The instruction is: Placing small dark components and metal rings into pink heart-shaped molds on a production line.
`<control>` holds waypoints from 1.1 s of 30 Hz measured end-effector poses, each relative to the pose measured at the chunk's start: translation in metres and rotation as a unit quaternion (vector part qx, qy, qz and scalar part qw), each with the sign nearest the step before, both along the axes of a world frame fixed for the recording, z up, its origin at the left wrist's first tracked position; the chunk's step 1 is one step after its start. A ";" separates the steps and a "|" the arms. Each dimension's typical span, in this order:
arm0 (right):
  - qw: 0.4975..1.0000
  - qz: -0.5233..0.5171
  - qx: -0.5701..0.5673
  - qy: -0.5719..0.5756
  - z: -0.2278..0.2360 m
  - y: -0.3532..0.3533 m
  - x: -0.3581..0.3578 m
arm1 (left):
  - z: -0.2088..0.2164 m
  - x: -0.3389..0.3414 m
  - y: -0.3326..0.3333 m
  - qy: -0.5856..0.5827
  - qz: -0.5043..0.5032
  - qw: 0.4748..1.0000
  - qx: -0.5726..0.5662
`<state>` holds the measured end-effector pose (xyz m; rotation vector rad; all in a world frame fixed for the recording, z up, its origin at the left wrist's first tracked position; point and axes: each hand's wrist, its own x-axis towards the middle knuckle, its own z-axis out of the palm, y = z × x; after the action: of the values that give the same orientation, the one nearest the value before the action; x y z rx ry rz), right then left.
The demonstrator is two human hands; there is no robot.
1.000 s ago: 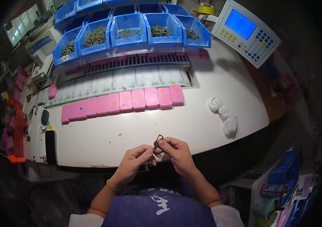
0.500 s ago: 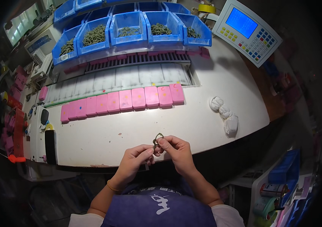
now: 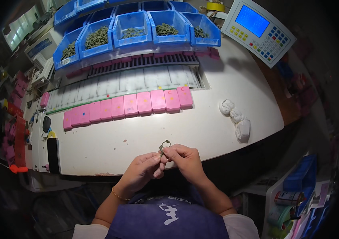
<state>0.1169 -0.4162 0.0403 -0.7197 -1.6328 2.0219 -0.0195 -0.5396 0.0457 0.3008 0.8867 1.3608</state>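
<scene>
A small green ring stands up between my two hands, above the table's front edge. My left hand pinches its lower left side between thumb and fingers. From the other side, the thumb and forefinger of my right hand grip the band. The upper part of the loop shows above the fingertips; its lower part is hidden by them. Beyond my hands, a row of pink blocks lies across the white table, some marked with coloured dots.
Blue bins holding small green pieces stand at the back, behind a slatted grate and a white panel. A knotted white cloth lies to the right. A keypad console stands back right, a black slab front left.
Both hands have shifted slightly and the ring has turned between the fingertips, so more of its open loop shows. The things on the table stay in place.
</scene>
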 end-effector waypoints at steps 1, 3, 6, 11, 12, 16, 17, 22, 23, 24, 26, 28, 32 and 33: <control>1.000 0.004 -0.011 -0.009 0.001 0.001 0.000 | -0.001 0.001 0.001 -0.029 0.004 0.999 0.012; 0.999 0.009 -0.047 0.000 -0.001 0.001 -0.001 | 0.000 0.001 0.001 -0.058 0.008 0.998 0.023; 0.993 0.042 -0.102 0.036 -0.006 0.003 0.000 | 0.003 0.002 0.002 -0.049 0.021 0.998 0.024; 0.966 0.130 -0.201 0.101 -0.012 0.005 0.001 | 0.001 0.004 0.000 0.017 0.024 1.000 0.010; 0.967 0.137 -0.188 0.102 -0.013 0.005 0.000 | 0.002 0.004 0.000 0.017 0.025 1.000 0.010; 0.972 0.148 -0.128 0.126 -0.019 0.006 -0.002 | 0.004 0.004 -0.002 0.034 0.030 0.999 0.007; 0.972 0.149 -0.128 0.126 -0.020 0.007 -0.002 | 0.004 0.004 -0.002 0.046 0.030 0.998 0.009; 0.970 0.163 -0.134 0.120 -0.022 0.007 -0.001 | 0.005 0.006 -0.004 0.070 0.028 0.997 0.000; 0.970 0.163 -0.134 0.119 -0.023 0.006 -0.002 | 0.006 0.006 -0.004 0.073 0.029 0.997 -0.005; 0.972 0.156 -0.113 0.132 -0.024 0.006 -0.003 | 0.008 0.007 -0.004 0.073 0.030 0.997 -0.005; 0.974 0.150 -0.091 0.145 -0.025 0.007 -0.004 | 0.014 0.008 -0.003 0.045 0.032 0.998 -0.010; 0.973 0.153 -0.069 0.157 -0.027 0.007 -0.005 | 0.016 0.009 -0.003 0.026 0.032 0.999 -0.007; 0.966 0.175 -0.119 0.149 -0.028 0.010 -0.002 | 0.016 0.010 -0.002 0.007 0.031 0.999 -0.006; 0.965 0.182 -0.101 0.162 -0.032 0.012 -0.002 | 0.015 0.011 -0.001 0.007 0.031 0.999 -0.005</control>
<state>0.1148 -0.4045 0.0086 -0.1363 -1.4582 2.4357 -0.0084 -0.5407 0.0609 0.2773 0.9211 1.4114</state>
